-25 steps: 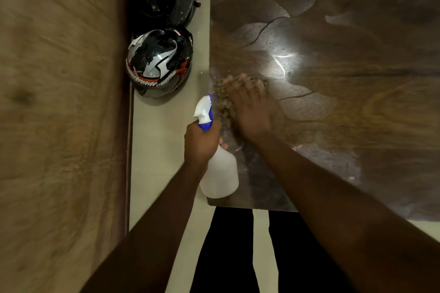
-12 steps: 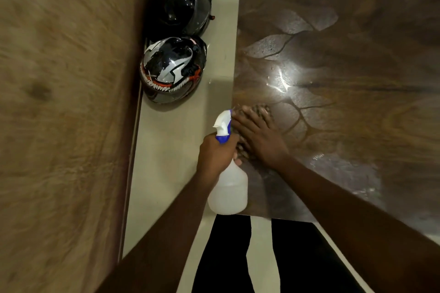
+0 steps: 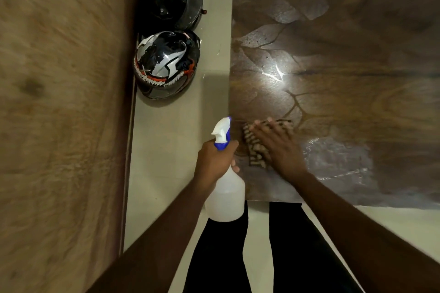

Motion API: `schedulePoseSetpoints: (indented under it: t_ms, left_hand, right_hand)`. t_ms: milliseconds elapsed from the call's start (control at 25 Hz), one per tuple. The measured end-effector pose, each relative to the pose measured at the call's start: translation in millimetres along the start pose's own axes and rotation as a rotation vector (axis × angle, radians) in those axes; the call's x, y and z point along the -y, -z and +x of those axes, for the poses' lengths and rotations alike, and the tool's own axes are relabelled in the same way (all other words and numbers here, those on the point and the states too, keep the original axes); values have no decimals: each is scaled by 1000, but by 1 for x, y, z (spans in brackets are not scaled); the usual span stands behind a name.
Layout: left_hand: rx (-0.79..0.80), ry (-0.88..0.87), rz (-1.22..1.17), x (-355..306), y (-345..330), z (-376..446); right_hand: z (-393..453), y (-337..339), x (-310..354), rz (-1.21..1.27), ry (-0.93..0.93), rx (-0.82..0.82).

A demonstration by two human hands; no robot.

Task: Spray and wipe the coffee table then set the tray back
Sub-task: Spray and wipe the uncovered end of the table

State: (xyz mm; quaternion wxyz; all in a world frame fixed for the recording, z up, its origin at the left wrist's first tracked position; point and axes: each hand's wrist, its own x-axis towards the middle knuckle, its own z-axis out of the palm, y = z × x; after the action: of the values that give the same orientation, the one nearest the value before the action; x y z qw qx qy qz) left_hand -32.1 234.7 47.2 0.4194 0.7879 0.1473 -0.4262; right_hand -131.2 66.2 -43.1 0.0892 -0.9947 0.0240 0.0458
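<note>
Nearest my body, my legs in dark trousers (image 3: 228,252) are standing at the near edge of the coffee table (image 3: 357,83), on pale floor (image 3: 166,150). Just ahead, my left hand (image 3: 214,162) is gripping the neck of the spray bottle (image 3: 226,195), fingers wrapped closed around it below the blue-and-white trigger head, with the nozzle pointing away from me and the clear body hanging off the table's near-left corner. Beside it, my right hand (image 3: 278,150) is pressing flat, fingers spread, on a patterned brown cloth (image 3: 256,147) lying on the tabletop by its left edge. Beyond the cloth, wet patches and streaks are glistening across the left half of the surface, so I am judging the wiping as partly done. Farther left, two helmets (image 3: 166,64) are sitting on the floor against a wooden panel (image 3: 59,102). No tray is showing anywhere in view, so I cannot tell where it is waiting. Risks as I am assessing them: the cloth is working right at the left edge and could slide off it; the bottle, held so close, could knock my wiping hand; leftover wet film could be trapped under the tray if it is set back too soon.
</note>
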Motion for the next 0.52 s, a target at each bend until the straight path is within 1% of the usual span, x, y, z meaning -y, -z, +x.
schedulePoseSetpoints:
  t_ms: [80, 120, 160, 200, 240, 280, 320, 360, 400, 480, 520]
  left_hand:
    - [-17, -15, 48, 10, -5, -6]
    - [-23, -13, 53, 14, -7, -10]
    - [-25, 1, 38, 19, -9, -12]
    - [-32, 16, 29, 25, -9, -16]
    - [-50, 29, 34, 29, -8, -21]
    - [-64, 41, 46, 34, -7, -26]
    - [-71, 48, 47, 38, -6, -31]
    - [-75, 47, 46, 40, -7, -36]
    - [-81, 43, 50, 44, -9, -41]
    - [-110, 38, 59, 48, -20, -48]
    - [-122, 40, 55, 50, -25, -50]
  right_hand:
    - [23, 3, -2, 6, -354, -80]
    - [42, 7, 14, 43, -466, -92]
    - [52, 6, 34, 112, -447, -111]
    - [49, 1, 56, 170, -328, -132]
    - [30, -7, 73, 190, -168, -128]
    - [0, -14, 81, 164, -5, -80]
    - [-27, -15, 76, 108, 111, -27]
    - [-43, -13, 58, 70, 139, -6]
    - [-47, -12, 40, 48, 94, -25]
    - [-26, -6, 21, 61, -160, -84]
    - [-9, 1, 25, 90, -270, -101]
